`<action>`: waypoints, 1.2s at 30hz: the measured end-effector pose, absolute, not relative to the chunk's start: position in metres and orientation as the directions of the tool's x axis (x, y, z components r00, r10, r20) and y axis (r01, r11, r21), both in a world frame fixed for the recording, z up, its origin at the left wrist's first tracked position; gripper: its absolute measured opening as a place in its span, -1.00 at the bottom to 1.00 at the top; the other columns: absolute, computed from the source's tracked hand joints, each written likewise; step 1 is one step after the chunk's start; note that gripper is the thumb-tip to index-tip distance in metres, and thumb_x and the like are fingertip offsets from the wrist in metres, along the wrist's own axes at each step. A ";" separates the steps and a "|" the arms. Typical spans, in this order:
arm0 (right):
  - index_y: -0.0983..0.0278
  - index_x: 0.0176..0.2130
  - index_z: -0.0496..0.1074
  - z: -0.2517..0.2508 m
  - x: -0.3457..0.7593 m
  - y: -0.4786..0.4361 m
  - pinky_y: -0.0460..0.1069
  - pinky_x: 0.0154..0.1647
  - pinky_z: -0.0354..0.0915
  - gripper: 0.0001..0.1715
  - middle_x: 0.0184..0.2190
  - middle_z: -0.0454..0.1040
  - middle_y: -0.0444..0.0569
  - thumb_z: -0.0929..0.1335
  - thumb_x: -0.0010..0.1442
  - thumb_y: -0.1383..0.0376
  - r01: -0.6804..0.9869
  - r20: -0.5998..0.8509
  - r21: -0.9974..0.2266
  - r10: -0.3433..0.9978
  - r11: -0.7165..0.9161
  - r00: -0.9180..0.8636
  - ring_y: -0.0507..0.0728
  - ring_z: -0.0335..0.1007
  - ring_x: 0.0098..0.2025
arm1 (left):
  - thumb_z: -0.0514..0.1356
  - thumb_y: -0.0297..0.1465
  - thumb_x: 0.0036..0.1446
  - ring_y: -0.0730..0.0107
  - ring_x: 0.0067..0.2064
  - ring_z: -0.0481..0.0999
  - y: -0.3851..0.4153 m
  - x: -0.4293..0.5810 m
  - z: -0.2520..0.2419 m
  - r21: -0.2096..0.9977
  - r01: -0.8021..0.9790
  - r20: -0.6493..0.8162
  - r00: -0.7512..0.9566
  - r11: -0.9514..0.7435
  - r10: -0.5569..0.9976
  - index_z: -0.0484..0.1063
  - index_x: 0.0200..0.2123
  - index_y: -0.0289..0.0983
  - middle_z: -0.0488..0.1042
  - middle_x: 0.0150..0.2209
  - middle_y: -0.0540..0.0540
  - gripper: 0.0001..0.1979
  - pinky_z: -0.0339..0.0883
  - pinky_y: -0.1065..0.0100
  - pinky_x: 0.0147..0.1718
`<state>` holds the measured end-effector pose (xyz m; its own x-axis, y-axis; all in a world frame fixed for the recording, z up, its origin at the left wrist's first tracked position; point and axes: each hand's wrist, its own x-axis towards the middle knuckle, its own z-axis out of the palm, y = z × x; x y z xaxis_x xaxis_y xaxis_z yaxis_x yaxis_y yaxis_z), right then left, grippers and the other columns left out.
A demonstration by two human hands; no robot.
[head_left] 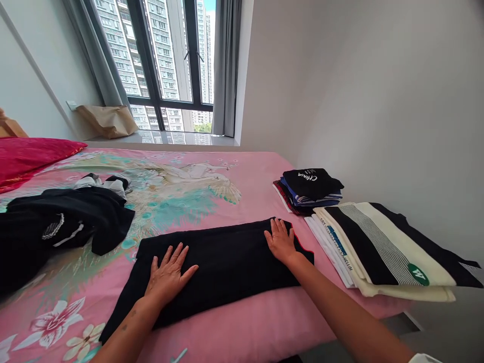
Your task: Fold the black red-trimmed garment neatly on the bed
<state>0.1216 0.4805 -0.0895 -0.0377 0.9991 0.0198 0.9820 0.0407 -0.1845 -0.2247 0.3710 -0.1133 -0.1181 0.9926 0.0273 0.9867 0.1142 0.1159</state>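
Observation:
A black garment (227, 257), folded into a long strip, lies flat across the near part of the bed. Red trim shows along its right end. My left hand (168, 275) rests flat on its left part with the fingers spread. Near the right end, my right hand (280, 241) presses palm down on the cloth, its fingers stretched out. Neither hand grips anything. Whether the garment is a shirt or something else, I cannot tell.
To the right stand a stack of folded clothes (381, 247) with a striped top and, behind it, a smaller stack under a black shirt (312, 182). Crumpled dark clothes (75, 217) lie left on the pink bedsheet (257, 176). A red pillow (34, 156) and paper bag (109, 121) are farther back.

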 end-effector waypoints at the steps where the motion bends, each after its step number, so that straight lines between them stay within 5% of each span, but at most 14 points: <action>1: 0.33 0.32 -0.12 -0.088 0.110 0.476 0.29 0.28 -0.40 -0.30 0.35 -0.21 0.02 -0.05 0.33 0.05 0.973 0.066 -0.200 0.992 0.117 -0.106 0.17 -0.47 0.37 | -0.05 0.03 0.13 0.06 0.35 -0.21 0.370 -0.224 -0.112 0.123 0.986 0.028 -0.120 0.115 0.992 0.02 0.28 -0.16 -0.08 0.34 -0.05 -0.29 -0.46 -0.14 0.22; 4: 0.24 0.29 -0.02 -0.089 0.069 0.456 0.27 0.29 -0.44 -0.31 0.34 -0.13 -0.05 -0.04 0.32 0.00 0.904 0.157 -0.250 0.936 0.348 -0.316 0.14 -0.44 0.37 | -0.05 0.03 0.13 0.05 0.35 -0.19 0.367 -0.221 -0.107 0.164 0.980 0.010 -0.115 0.112 0.993 0.05 0.28 -0.16 -0.07 0.34 -0.06 -0.30 -0.46 -0.13 0.22; 8: 0.21 0.28 0.02 -0.104 0.035 0.429 0.27 0.28 -0.47 -0.32 0.34 -0.09 -0.05 0.01 0.30 -0.03 0.853 0.078 -0.268 0.892 0.448 -0.445 0.16 -0.37 0.36 | -0.06 0.00 0.16 0.08 0.35 -0.20 0.363 -0.222 -0.098 0.296 0.948 -0.019 -0.118 0.119 0.993 0.12 0.24 -0.12 -0.02 0.33 -0.04 -0.37 -0.45 -0.11 0.23; 12: 0.21 0.28 0.03 -0.118 0.033 0.419 0.25 0.29 -0.44 -0.36 0.33 -0.08 -0.04 0.06 0.30 0.05 0.863 0.090 -0.226 0.892 0.452 -0.443 0.17 -0.32 0.36 | 0.01 -0.12 0.17 0.10 0.35 -0.18 0.355 -0.250 -0.088 0.514 0.757 0.055 -0.499 0.403 0.865 0.10 0.24 -0.24 -0.03 0.33 -0.18 -0.39 -0.32 -0.01 0.25; 15: 0.21 0.28 0.04 -0.120 0.034 0.419 0.24 0.29 -0.41 -0.37 0.33 -0.06 -0.04 0.08 0.30 0.06 0.866 0.122 -0.207 0.891 0.454 -0.438 0.17 -0.30 0.35 | 0.10 -0.10 0.09 -0.09 0.25 0.12 0.340 -0.283 -0.079 0.598 0.589 -0.038 -0.656 0.543 0.754 0.15 0.19 -0.46 0.19 0.21 -0.44 -0.29 0.00 0.00 0.16; 18: 0.21 0.27 0.06 -0.121 0.034 0.419 0.24 0.29 -0.40 -0.37 0.32 -0.04 -0.03 0.08 0.30 0.06 0.870 0.141 -0.194 0.890 0.453 -0.433 0.17 -0.27 0.35 | 0.18 -0.01 -0.05 -0.14 0.00 0.45 0.325 -0.306 -0.074 0.662 0.474 -0.206 -0.629 0.580 0.749 0.43 -0.10 -0.46 0.51 -0.10 -0.38 -0.36 0.33 0.10 -0.09; 22: 0.20 0.27 0.07 -0.122 0.032 0.416 0.24 0.29 -0.39 -0.39 0.32 -0.02 -0.03 0.08 0.30 0.08 0.871 0.170 -0.185 0.887 0.456 -0.429 0.18 -0.27 0.35 | 0.27 0.03 -0.20 -0.04 -0.21 0.57 0.316 -0.311 -0.071 0.743 0.318 -0.371 -0.536 0.589 0.758 0.51 -0.38 -0.37 0.59 -0.37 -0.24 -0.46 0.44 0.25 -0.32; 29: 0.20 0.25 0.11 -0.123 0.031 0.414 0.21 0.29 -0.35 -0.41 0.30 0.04 -0.05 0.10 0.29 0.11 0.877 0.201 -0.179 0.889 0.445 -0.411 0.17 -0.18 0.33 | 0.31 -0.01 -0.21 0.08 -0.18 0.58 0.314 -0.306 -0.065 0.834 0.040 -0.498 -0.377 0.551 0.781 0.50 -0.30 -0.34 0.60 -0.27 -0.21 -0.47 0.47 0.29 -0.24; 36: 0.20 0.24 0.13 -0.123 0.031 0.413 0.20 0.29 -0.32 -0.42 0.29 0.07 -0.05 0.12 0.28 0.13 0.874 0.236 -0.184 0.883 0.450 -0.405 0.16 -0.15 0.32 | 0.35 -0.05 -0.24 0.04 -0.22 0.59 0.317 -0.308 -0.065 0.800 -0.101 -0.597 -0.231 0.591 0.769 0.50 -0.32 -0.35 0.60 -0.33 -0.23 -0.49 0.47 0.20 -0.18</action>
<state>0.0313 0.4126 -0.1229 -0.4052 0.8833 0.2359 0.8738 0.4500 -0.1842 -0.3082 0.3168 -0.0646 -0.2305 0.7685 -0.5969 -0.1014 0.5911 0.8002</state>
